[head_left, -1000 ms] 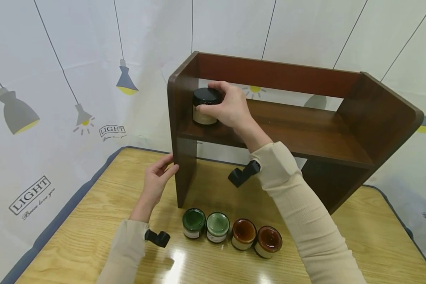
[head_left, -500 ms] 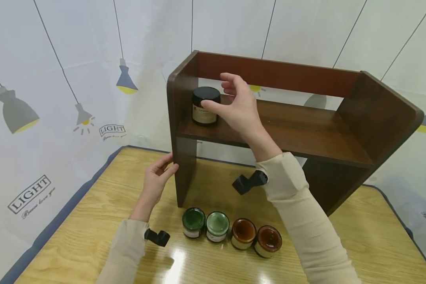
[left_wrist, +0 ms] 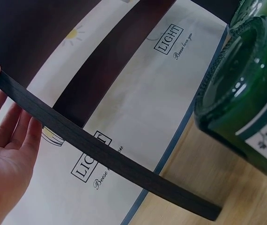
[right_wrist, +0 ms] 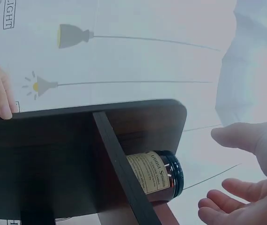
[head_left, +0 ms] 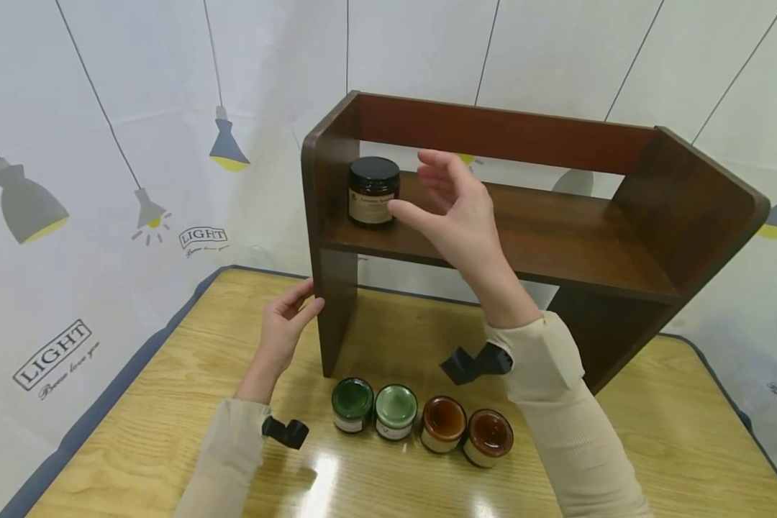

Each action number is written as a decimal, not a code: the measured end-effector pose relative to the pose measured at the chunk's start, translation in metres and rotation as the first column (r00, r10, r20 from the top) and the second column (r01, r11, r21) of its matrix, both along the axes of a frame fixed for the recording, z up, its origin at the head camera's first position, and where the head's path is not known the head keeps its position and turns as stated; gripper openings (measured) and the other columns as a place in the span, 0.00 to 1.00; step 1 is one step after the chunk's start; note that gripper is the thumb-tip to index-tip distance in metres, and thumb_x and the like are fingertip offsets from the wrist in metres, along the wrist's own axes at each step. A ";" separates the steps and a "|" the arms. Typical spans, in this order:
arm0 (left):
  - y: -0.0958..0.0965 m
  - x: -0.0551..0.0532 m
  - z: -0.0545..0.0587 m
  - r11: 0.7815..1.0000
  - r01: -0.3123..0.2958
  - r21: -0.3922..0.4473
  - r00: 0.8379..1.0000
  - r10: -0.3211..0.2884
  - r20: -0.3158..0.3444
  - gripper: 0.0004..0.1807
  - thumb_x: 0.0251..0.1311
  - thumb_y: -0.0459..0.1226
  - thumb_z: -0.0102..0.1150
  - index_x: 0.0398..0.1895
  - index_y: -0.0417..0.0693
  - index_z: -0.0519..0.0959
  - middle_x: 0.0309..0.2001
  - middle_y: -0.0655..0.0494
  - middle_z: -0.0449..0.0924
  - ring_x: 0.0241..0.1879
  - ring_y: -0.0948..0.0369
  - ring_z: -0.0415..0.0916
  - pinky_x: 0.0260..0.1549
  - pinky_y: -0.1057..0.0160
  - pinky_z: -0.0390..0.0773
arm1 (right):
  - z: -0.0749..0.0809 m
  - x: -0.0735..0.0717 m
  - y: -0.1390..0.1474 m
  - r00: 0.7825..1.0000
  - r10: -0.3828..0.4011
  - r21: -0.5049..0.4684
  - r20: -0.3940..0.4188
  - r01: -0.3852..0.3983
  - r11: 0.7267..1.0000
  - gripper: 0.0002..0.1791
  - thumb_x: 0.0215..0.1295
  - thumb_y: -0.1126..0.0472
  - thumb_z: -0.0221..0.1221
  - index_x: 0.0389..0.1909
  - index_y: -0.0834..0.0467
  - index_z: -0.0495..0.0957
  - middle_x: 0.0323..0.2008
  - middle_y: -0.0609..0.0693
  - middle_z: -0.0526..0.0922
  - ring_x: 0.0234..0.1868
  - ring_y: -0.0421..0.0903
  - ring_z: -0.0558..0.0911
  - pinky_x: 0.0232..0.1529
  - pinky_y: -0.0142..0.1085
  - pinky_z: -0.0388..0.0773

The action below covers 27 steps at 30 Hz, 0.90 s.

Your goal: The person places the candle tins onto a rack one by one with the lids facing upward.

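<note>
A dark jar with a black lid and a cream label (head_left: 373,207) stands upright at the left end of the upper board of a dark brown wooden shelf (head_left: 570,248). My right hand (head_left: 462,216) is just right of the jar, fingers spread and bent, holding nothing. In the right wrist view, a gap shows between the thumb (right_wrist: 236,133) and the jar's lid (right_wrist: 174,174). Lower down, my left hand (head_left: 283,324) holds the front edge of the shelf's left side panel, thumb at the front and fingers on the outer side, as the left wrist view also shows.
In front of the shelf, a dark green jar (head_left: 352,404), a light green jar (head_left: 396,410) and two amber jars (head_left: 443,423) stand in a row on the wooden table (head_left: 168,403). A printed white cloth (head_left: 136,108) hangs behind.
My right hand has let go of the black-lidded jar and drawn back to the right and down, fingers opening. The jar stays on the upper board. My left hand has kept its place.
</note>
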State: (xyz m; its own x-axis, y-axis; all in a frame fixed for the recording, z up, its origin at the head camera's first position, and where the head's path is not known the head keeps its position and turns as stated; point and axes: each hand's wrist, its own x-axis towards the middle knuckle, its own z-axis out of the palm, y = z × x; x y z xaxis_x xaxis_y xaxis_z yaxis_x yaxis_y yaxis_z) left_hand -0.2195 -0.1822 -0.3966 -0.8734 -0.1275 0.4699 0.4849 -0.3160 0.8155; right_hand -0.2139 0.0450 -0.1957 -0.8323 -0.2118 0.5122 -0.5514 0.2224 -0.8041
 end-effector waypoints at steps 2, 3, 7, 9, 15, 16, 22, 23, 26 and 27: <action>0.000 0.000 0.000 1.000 0.003 0.002 1.000 -0.003 0.000 0.26 0.54 0.17 0.53 0.41 0.59 0.83 0.42 0.63 0.82 0.45 0.67 0.76 0.44 0.72 0.75 | -0.003 0.005 0.004 1.000 0.018 -0.014 -0.013 -0.018 1.000 0.32 0.53 0.67 0.66 0.60 0.64 0.67 0.55 0.57 0.72 0.58 0.47 0.71 0.60 0.32 0.66; 0.000 0.000 0.000 1.000 0.004 0.001 1.000 -0.004 -0.001 0.26 0.54 0.17 0.54 0.41 0.59 0.83 0.42 0.63 0.82 0.45 0.67 0.76 0.44 0.72 0.75 | -0.004 0.008 0.005 0.999 0.029 -0.022 -0.019 -0.030 0.999 0.32 0.53 0.69 0.66 0.60 0.65 0.67 0.55 0.58 0.72 0.58 0.48 0.71 0.60 0.32 0.67; 0.000 0.000 -0.001 1.000 0.007 -0.001 1.000 -0.007 0.000 0.27 0.55 0.17 0.53 0.41 0.60 0.83 0.42 0.64 0.82 0.46 0.68 0.76 0.44 0.72 0.75 | -0.011 0.020 0.010 0.997 0.054 -0.016 -0.060 -0.055 0.998 0.31 0.53 0.71 0.66 0.59 0.67 0.67 0.55 0.58 0.72 0.58 0.49 0.71 0.60 0.34 0.68; 0.000 0.001 0.000 1.000 0.006 -0.001 1.000 -0.006 0.004 0.27 0.55 0.17 0.53 0.41 0.61 0.83 0.42 0.64 0.82 0.46 0.68 0.75 0.44 0.72 0.75 | -0.015 0.026 0.011 0.995 0.059 -0.018 -0.079 -0.061 0.998 0.31 0.53 0.71 0.66 0.59 0.67 0.67 0.54 0.57 0.73 0.57 0.48 0.72 0.59 0.34 0.68; 0.001 0.002 0.002 1.000 0.006 -0.005 1.000 -0.006 0.017 0.28 0.56 0.17 0.51 0.41 0.62 0.83 0.43 0.64 0.81 0.46 0.67 0.75 0.45 0.71 0.75 | -0.026 0.042 0.013 0.992 0.058 -0.006 -0.115 -0.059 0.998 0.31 0.51 0.72 0.66 0.58 0.67 0.68 0.55 0.56 0.72 0.58 0.49 0.72 0.59 0.34 0.68; 0.001 0.002 0.002 1.000 0.008 -0.005 1.000 -0.008 0.016 0.28 0.56 0.17 0.50 0.42 0.62 0.83 0.43 0.64 0.81 0.46 0.67 0.75 0.45 0.71 0.75 | -0.029 0.044 0.013 0.991 0.060 -0.003 -0.119 -0.060 0.998 0.31 0.51 0.73 0.66 0.58 0.67 0.68 0.55 0.57 0.72 0.59 0.49 0.71 0.59 0.34 0.68; 0.000 0.001 0.000 1.000 0.015 -0.009 1.000 -0.015 0.003 0.28 0.56 0.17 0.51 0.42 0.61 0.83 0.43 0.64 0.81 0.47 0.67 0.75 0.45 0.71 0.75 | -0.039 0.052 0.014 0.990 0.068 -0.007 -0.122 -0.070 0.998 0.33 0.48 0.75 0.67 0.57 0.70 0.67 0.55 0.61 0.71 0.59 0.51 0.72 0.59 0.33 0.68; 0.000 0.001 0.000 1.000 0.015 -0.010 1.000 -0.015 0.002 0.28 0.56 0.16 0.51 0.42 0.61 0.83 0.43 0.64 0.81 0.47 0.67 0.75 0.44 0.71 0.76 | -0.040 0.054 0.015 0.991 0.066 -0.005 -0.119 -0.068 0.998 0.33 0.48 0.75 0.67 0.57 0.70 0.67 0.55 0.61 0.71 0.59 0.51 0.72 0.59 0.32 0.68; 0.000 0.001 0.000 1.000 0.011 -0.013 1.000 -0.011 -0.002 0.28 0.56 0.16 0.50 0.42 0.61 0.83 0.43 0.64 0.81 0.47 0.67 0.75 0.44 0.71 0.76 | -0.045 0.057 0.017 0.992 0.057 0.007 -0.111 -0.057 0.998 0.33 0.46 0.76 0.68 0.56 0.71 0.68 0.55 0.61 0.71 0.57 0.49 0.72 0.58 0.32 0.69; 0.000 0.000 0.000 1.000 0.010 -0.015 1.000 -0.010 -0.001 0.28 0.56 0.16 0.50 0.42 0.62 0.83 0.43 0.64 0.81 0.47 0.67 0.75 0.44 0.72 0.76 | -0.046 0.058 0.018 0.993 0.055 0.011 -0.109 -0.054 0.998 0.33 0.46 0.76 0.68 0.56 0.70 0.68 0.55 0.61 0.71 0.57 0.49 0.72 0.58 0.32 0.69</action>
State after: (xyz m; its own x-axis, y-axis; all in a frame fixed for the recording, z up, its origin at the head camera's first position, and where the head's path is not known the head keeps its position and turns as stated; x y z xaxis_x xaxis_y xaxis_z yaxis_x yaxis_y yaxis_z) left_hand -0.2191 -0.1820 -0.3965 -0.8740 -0.1112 0.4731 0.4829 -0.3085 0.8196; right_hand -0.1555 0.0633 -0.2417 -0.7588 -0.2596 0.5974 -0.6471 0.1958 -0.7368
